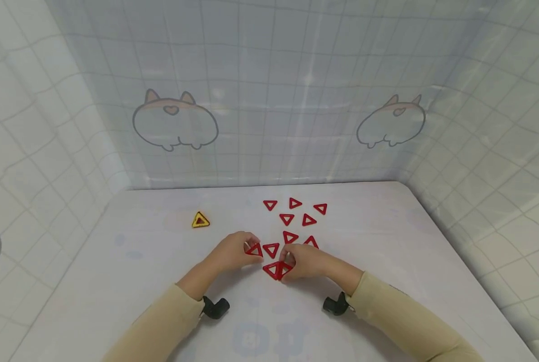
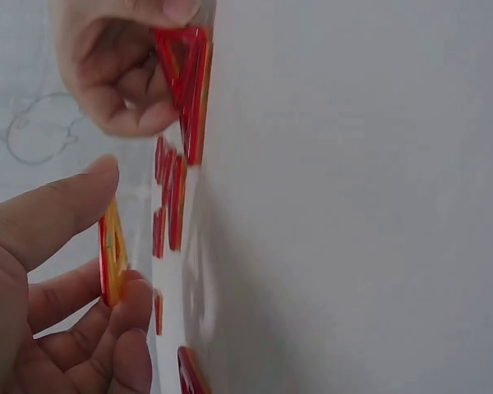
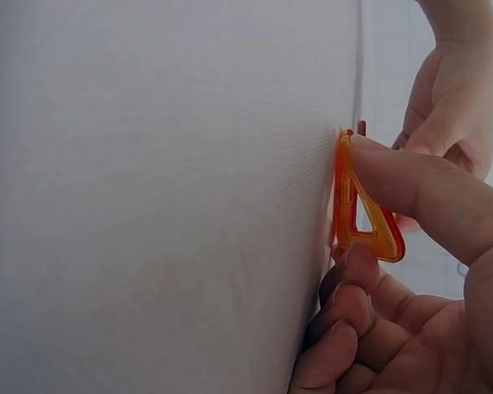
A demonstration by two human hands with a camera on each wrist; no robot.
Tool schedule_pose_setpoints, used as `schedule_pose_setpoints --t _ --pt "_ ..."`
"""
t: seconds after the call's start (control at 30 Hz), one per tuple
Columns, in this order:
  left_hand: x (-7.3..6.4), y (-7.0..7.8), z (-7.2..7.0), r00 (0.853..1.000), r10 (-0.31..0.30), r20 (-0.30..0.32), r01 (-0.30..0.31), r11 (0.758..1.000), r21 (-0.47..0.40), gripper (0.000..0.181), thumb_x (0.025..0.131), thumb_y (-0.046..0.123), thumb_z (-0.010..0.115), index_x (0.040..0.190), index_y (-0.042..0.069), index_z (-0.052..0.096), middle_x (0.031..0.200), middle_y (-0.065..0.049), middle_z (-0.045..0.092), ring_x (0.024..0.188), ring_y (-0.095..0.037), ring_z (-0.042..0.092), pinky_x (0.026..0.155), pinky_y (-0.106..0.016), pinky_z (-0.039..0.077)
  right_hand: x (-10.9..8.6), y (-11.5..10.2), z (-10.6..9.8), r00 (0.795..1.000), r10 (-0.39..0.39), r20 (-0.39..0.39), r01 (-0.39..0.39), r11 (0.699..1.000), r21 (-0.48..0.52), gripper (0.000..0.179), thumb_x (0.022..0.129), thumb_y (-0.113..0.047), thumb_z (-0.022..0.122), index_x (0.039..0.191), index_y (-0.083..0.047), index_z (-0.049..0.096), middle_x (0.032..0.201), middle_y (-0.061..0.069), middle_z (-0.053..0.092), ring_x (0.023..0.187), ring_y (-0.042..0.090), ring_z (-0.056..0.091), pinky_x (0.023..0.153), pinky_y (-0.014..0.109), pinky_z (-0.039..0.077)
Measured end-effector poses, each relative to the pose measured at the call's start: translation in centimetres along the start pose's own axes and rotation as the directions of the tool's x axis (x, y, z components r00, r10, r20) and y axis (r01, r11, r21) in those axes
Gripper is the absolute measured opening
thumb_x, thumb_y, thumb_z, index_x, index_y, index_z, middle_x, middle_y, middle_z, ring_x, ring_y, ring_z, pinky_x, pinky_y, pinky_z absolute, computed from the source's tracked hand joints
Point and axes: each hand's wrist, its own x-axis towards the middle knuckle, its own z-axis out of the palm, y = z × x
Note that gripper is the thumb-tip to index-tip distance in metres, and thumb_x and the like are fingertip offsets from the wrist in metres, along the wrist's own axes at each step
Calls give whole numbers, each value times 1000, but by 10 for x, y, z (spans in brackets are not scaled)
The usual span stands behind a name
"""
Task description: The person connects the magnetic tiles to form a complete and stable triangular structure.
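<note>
My left hand [image 1: 235,251] pinches a red triangular tile [image 2: 108,254] by thumb and fingers, raised off the table. In the left wrist view its far face looks red and its near side yellow-orange. My right hand [image 1: 307,261] pinches another triangular tile [image 3: 384,242] low at the table, tilted up from the surface. That tile meets a red triangular tile [image 1: 267,270] on its left side; whether the two are joined I cannot tell. Just beyond, between both hands, lies a further red triangular tile [image 1: 271,245].
Several red triangular tiles, among them one tile [image 1: 287,216] and another [image 1: 309,223], lie scattered beyond my right hand. A yellow triangular piece [image 1: 200,214] with a dark red centre lies at the back left. A gridded sheet [image 1: 278,166] walls the white table [image 1: 378,221].
</note>
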Motion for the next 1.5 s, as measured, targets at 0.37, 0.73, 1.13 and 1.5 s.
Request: schedule_pose_setpoints --t 0.37,0.73,1.13,1.5 --pt "-19 3 7 998 3 59 -5 999 48 45 73 33 90 109 16 69 96 3 63 89 -16 57 70 -31 55 0 0 2 1000 10 4 -10 1000 9 39 75 -30 88 102 -20 63 79 -3 59 69 15 56 60 29 50" --pt "-29 -2 16 996 54 73 -59 996 63 41 73 34 90 102 14 70 82 7 60 76 -14 55 65 -29 50 0 0 3 1000 15 4 -15 1000 4 40 75 -31 89 102 -21 62 77 -3 59 67 14 55 59 29 49" --pt "-31 1 14 996 35 88 -41 997 62 42 73 28 91 106 12 70 84 5 59 76 -14 54 66 -28 50 -1 -1 1 1000 13 6 -13 1000 12 39 76 -31 88 103 -20 62 76 -2 59 66 14 54 58 29 49" --pt "-36 9 17 997 20 79 -23 999 45 41 74 30 89 104 11 68 80 4 58 71 -14 55 65 -27 51 1 0 0 1000 10 8 -10 1000 22 39 76 -33 87 103 -20 61 75 -3 61 64 15 56 59 30 49"
